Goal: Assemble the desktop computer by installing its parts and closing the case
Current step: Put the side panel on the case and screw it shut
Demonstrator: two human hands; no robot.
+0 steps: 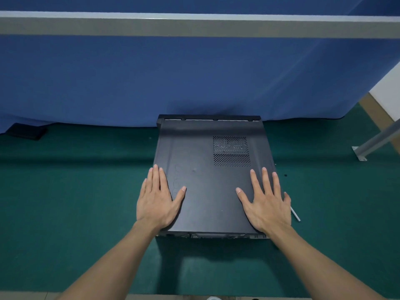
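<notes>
A black desktop computer case (207, 182) lies flat on the green table, its side panel on top with a perforated vent (231, 150) at the far right. My left hand (157, 199) lies flat on the panel's near left corner with straight, spread fingers. My right hand (267, 201) presses flat on the near right corner in the same way. A narrow gap shows along the far edge (207, 120) between the panel and the case's front. The inside of the case is hidden under the panel.
A metal rod-like tool (295, 214) lies on the green mat just right of the case, partly under my right hand. A small black screw (285, 175) sits farther right. A flat black object (27, 131) lies at far left. A blue cloth (151, 79) hangs behind; a metal bracket (359, 153) stands right.
</notes>
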